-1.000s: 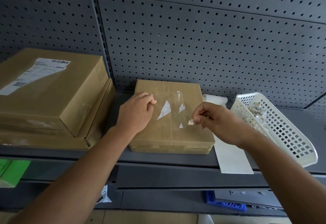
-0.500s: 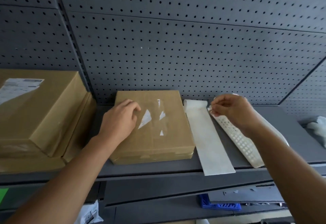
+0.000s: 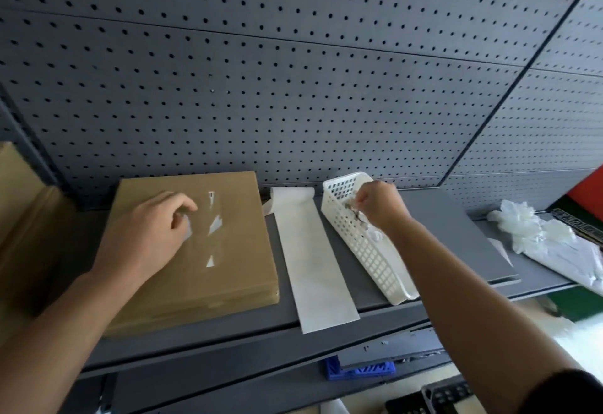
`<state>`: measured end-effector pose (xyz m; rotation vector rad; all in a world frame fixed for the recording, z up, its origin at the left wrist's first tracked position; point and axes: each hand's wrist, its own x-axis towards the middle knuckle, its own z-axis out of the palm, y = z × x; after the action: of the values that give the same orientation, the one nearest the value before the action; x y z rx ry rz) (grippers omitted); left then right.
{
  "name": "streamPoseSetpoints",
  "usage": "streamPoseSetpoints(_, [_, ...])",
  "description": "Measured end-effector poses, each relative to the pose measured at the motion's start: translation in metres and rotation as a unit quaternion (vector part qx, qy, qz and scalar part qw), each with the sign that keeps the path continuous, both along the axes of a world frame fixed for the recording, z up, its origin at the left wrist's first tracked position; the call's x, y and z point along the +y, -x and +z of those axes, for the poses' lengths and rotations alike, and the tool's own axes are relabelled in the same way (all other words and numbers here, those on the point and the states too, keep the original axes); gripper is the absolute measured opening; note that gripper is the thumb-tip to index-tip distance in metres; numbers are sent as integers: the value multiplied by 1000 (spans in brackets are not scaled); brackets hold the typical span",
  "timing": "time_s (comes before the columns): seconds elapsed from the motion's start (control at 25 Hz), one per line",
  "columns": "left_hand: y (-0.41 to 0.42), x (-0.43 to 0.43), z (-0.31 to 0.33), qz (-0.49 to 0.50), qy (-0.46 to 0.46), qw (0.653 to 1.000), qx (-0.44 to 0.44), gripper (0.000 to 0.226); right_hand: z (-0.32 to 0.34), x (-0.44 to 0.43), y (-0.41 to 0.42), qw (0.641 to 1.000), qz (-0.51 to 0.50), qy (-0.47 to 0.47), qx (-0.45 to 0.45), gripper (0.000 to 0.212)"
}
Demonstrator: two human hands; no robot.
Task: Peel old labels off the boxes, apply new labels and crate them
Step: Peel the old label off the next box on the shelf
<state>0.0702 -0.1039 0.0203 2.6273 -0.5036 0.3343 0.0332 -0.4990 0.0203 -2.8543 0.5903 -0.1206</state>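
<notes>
Cardboard box flat, lengthwise toward pegboard

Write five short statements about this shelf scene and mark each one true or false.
1. The left hand rests on the flat brown cardboard box. True.
2. The right hand reaches into the white perforated plastic basket. True.
3. The box top is free of label remnants. False: white label scraps stick to it.
4. The long white paper strip lies between box and basket. True.
5. The basket stands on the box. False: it sits on the grey metal shelf, apart from the box.
</notes>
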Motion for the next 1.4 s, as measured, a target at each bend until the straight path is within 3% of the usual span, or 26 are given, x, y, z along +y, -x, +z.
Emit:
streamPoseSetpoints(0.16, [1,-6,-5,0,5,1000,6,25,-15,-11,-3,997,17,70,33,19])
streamPoseSetpoints(0.32, [4,-8,-4,3,14,1000,12,23,-11,-18,0,996,21,-42,79,17])
streamPoseSetpoints(0.44, [7,-10,1,11,28,999,21,23,-5,-28,8,997,10,-82,8,13])
streamPoseSetpoints(0.52, [9,-12,4,22,36,999,21,25,-3,-30,12,994,-16,-103,-35,22])
streamPoseSetpoints(0.76, [14,-12,14,46,42,998,7,28,-3,-29,24,990,-22,-126,-58,23])
streamPoseSetpoints(0.92, [8,-2,11,64,43,997,0,30,-16,-23,34,991,-35,-101,-81,21])
streamPoseSetpoints(1.16, [5,8,8,81,50,995,-13,28,-31,-15,41,998,39,-18,-36,17])
streamPoseSetpoints(1.4, [8,15,6,87,63,994,-12,28,-24,-13,53,997,19,-45,-65,12])
